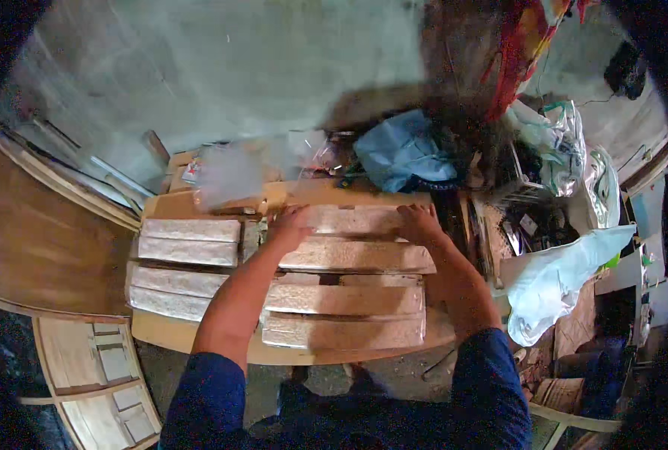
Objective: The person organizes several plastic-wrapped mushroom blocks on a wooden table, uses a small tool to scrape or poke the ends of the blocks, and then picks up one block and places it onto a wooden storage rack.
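A long, straight-edged, pale block with a mottled face lies at the far middle of the bench. The left hand and right hand touch its ends, fingers bent and partly open; whether they grip or merely press, I cannot tell. Nearer lie similar glossy-edged blocks; shorter pairs sit left. Beyond, a translucent plastic bag, contents unclear, and crumpled blue fabric.

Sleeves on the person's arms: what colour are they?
The sleeves are dark blue, showing best in the head view.
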